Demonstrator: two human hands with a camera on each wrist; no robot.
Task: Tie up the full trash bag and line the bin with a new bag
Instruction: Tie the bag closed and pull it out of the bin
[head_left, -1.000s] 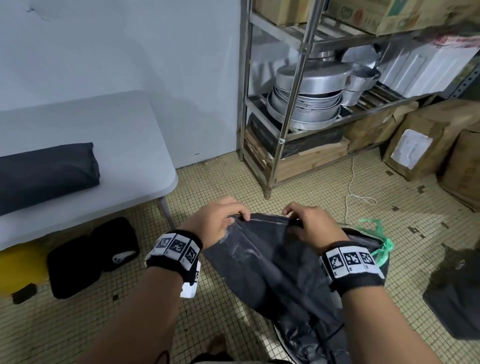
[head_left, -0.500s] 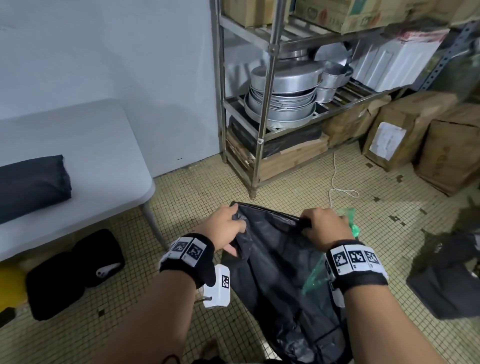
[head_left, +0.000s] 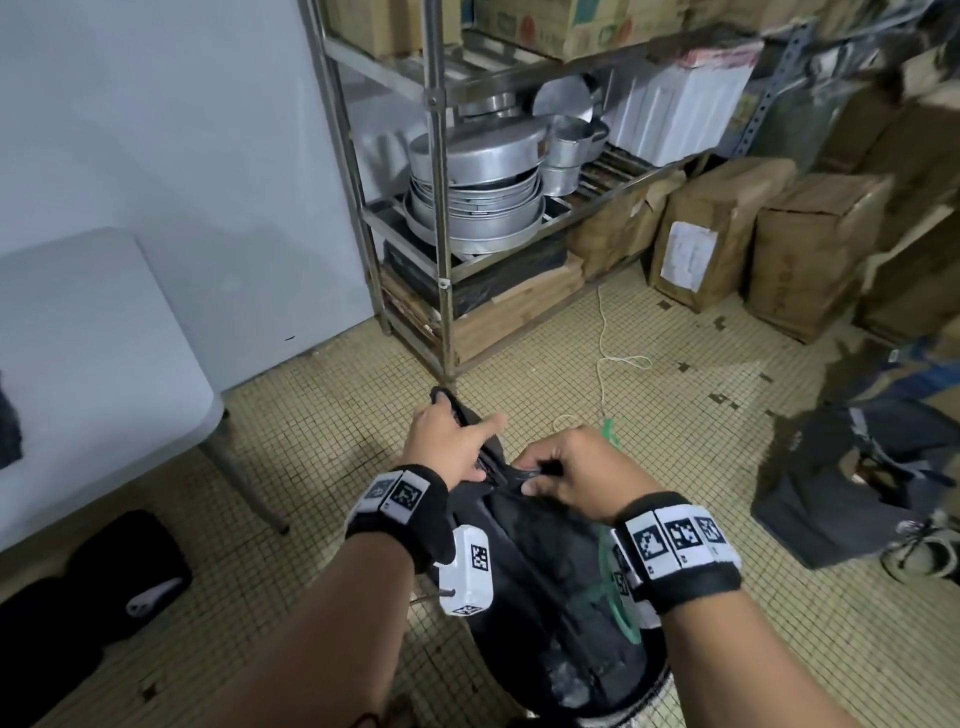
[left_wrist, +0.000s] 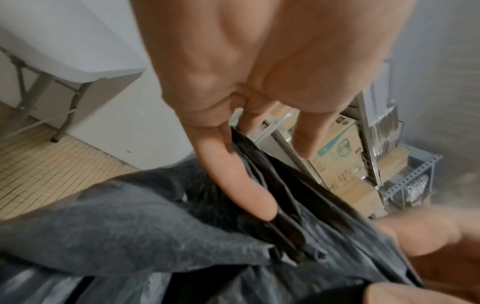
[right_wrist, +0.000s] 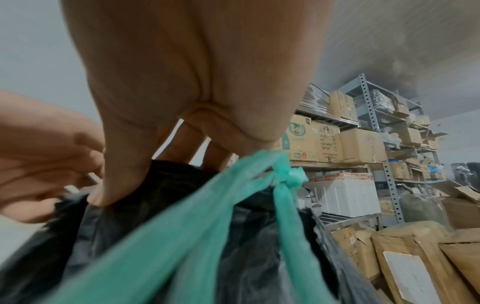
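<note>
A black trash bag (head_left: 545, 571) stands in a bin whose pale rim (head_left: 655, 693) shows at the bottom of the head view. Its mouth is gathered into a narrow bunch between my hands. My left hand (head_left: 457, 447) pinches the bunched rim (left_wrist: 280, 216) between thumb and fingers, index finger stretched out. Close beside it, my right hand (head_left: 561, 473) pinches the rim's other side (right_wrist: 176, 181) with the thumb on top. A knotted green plastic bag (right_wrist: 283, 176) hangs against the black bag just under my right hand. The contents of the black bag are hidden.
A steel rack (head_left: 441, 270) with stacked metal pans (head_left: 478, 176) stands straight ahead. Cardboard boxes (head_left: 722, 228) line the right wall. A white folding table (head_left: 93, 353) is at the left, black cases (head_left: 104, 597) under it. A dark bag (head_left: 841, 483) and a white cord (head_left: 602, 332) lie on the tiled floor.
My hands have come together from a wide hold, drawing the bag's open mouth into a narrow bunch. The head view has swung to the right.
</note>
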